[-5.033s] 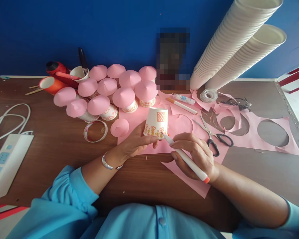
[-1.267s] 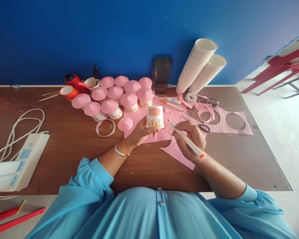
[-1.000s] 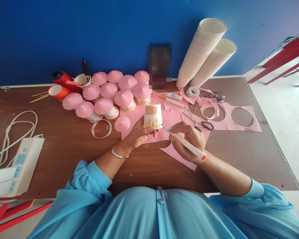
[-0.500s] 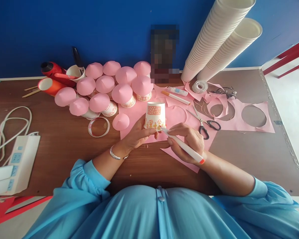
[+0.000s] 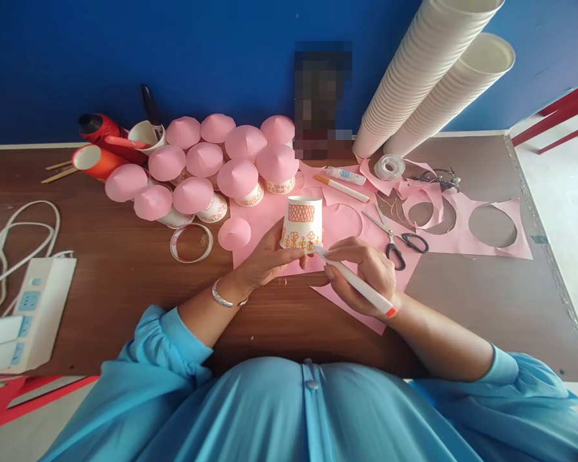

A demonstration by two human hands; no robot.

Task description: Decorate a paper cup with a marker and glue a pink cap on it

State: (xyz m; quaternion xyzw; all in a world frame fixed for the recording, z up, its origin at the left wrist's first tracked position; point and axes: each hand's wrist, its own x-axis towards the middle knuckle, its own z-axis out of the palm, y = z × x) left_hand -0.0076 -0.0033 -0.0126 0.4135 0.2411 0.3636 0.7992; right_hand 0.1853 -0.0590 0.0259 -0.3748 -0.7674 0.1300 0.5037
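Observation:
A white paper cup [image 5: 302,221], with an orange lattice patch and orange-and-yellow flowers drawn on it, is held upright in my left hand [image 5: 268,256]. My right hand [image 5: 363,269] is closed around a white marker [image 5: 359,284] with an orange end. The marker's tip meets the drawn flowers low on the cup's side; the exact contact point is too small to make out. Behind and to the left stand several decorated cups topped with pink paper cones [image 5: 238,178]. One loose pink cone [image 5: 234,233] and a paper ring [image 5: 191,243] lie beside my left hand.
Scissors [image 5: 395,239] lie on pink paper sheets [image 5: 467,218] to the right, near another marker [image 5: 342,188], a glue bottle [image 5: 347,176] and a tape roll [image 5: 390,167]. Tall cup stacks [image 5: 421,70] lean at the back. A hot-air tool [image 5: 108,135] and power strip [image 5: 41,311] are left.
The view has shifted slightly. Both hands keep nearly the same pose, with the cup and marker still held together.

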